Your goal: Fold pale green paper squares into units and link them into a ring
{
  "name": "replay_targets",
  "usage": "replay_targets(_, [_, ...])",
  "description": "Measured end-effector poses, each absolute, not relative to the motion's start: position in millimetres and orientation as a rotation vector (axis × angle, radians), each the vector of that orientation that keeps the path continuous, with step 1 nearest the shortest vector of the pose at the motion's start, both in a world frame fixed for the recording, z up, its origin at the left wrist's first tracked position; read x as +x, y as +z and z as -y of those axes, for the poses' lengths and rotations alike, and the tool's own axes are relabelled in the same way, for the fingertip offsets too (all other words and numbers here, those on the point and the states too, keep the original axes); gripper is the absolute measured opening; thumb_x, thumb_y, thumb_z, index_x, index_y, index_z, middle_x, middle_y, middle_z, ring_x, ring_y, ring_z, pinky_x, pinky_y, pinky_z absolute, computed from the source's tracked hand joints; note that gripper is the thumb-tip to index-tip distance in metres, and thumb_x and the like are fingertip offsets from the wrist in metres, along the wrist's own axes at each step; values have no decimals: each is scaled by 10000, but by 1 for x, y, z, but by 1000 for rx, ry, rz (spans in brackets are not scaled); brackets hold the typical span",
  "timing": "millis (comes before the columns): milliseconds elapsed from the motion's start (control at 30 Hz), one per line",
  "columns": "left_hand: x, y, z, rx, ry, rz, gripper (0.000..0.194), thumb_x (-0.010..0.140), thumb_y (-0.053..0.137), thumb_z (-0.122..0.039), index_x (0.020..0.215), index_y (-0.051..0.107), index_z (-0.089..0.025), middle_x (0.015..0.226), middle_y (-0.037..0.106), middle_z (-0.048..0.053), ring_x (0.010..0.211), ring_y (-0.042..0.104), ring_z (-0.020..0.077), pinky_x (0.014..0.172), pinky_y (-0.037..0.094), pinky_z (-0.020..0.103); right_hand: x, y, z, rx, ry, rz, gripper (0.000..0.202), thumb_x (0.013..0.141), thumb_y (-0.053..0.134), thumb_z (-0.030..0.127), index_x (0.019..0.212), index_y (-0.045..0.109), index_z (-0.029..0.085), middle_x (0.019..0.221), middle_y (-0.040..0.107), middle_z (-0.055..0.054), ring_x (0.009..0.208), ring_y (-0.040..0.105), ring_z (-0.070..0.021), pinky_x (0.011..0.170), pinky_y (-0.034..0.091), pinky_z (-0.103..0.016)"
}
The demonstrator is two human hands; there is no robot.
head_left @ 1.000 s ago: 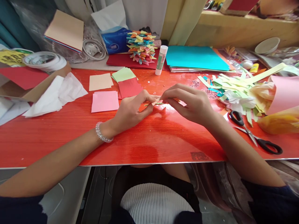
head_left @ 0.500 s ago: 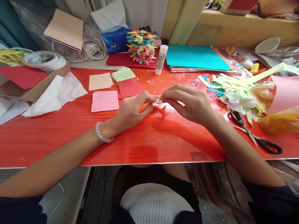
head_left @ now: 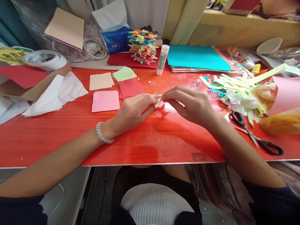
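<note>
Fingertips of both hands meet over the middle of the red table (head_left: 131, 137), on a small folded paper piece (head_left: 157, 104) in pale peach and pink. My left hand (head_left: 136, 109) is closed on it from the left, with a clear bead bracelet on that wrist. From the right, my right hand (head_left: 189, 103) pinches the same piece, fingers bent. Much of the paper is hidden by the fingers. Just left lie small paper squares: a pink stack (head_left: 105, 101), a red stack (head_left: 131, 87), a beige stack (head_left: 100, 81) and a green stack (head_left: 124, 73).
A glue stick (head_left: 162, 60) stands upright behind my hands. Behind it are a multicoloured folded-paper model (head_left: 142, 47) and turquoise sheets (head_left: 197, 58). Open black-handled scissors (head_left: 255, 137) and cut paper strips (head_left: 236, 89) lie at the right. Crumpled white tissue (head_left: 56, 92) lies left.
My left fingers have straightened and shifted over the paper piece, covering more of it. My right hand stays almost in place.
</note>
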State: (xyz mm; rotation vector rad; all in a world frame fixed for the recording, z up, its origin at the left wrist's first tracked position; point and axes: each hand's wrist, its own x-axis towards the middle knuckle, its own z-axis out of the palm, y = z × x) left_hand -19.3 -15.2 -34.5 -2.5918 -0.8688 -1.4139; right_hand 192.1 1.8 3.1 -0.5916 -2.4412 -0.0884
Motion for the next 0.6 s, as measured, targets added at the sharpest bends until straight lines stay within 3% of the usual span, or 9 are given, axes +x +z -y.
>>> replay_targets(433, [-18,-31,17,-2675,-1571,981,130,900,550,-136,1002,593,-204,1001,738,3,951,705,126,785,591,228,190,-2,-3,-585,-113,2420,158,952,431,132,1010,569,182,884,662,-39,786,651,-135,667,530,-263])
replay_targets(600, [-15,-27,18,-2731,-1714,1165,87,905,575,-251,975,603,-207,944,734,-5,884,710,122,793,605,243,188,-2,0,-707,81,2335,174,950,456,190,1117,505,199,953,654,-41,806,660,-136,657,540,-257])
